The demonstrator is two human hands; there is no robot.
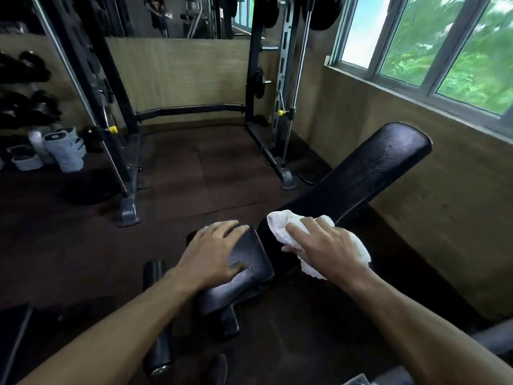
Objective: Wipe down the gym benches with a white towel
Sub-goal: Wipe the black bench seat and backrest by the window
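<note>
A black padded gym bench stands in front of me, with a small seat pad (249, 262) and a long inclined back pad (361, 173) rising toward the window. My left hand (211, 251) rests flat on the seat pad, fingers spread over its far edge. My right hand (324, 245) presses a crumpled white towel (280, 226) against the lower end of the back pad, fingers laid straight over the cloth. Part of the towel sticks out beyond the fingers and under the wrist.
A black rack frame (258, 87) with cables stands behind the bench, its feet on the dark rubber floor (194, 168). Dumbbells (25, 70) and white shoes (61, 148) sit at the left wall. Foam rollers (155, 273) lie below the seat. A window (433, 43) is at right.
</note>
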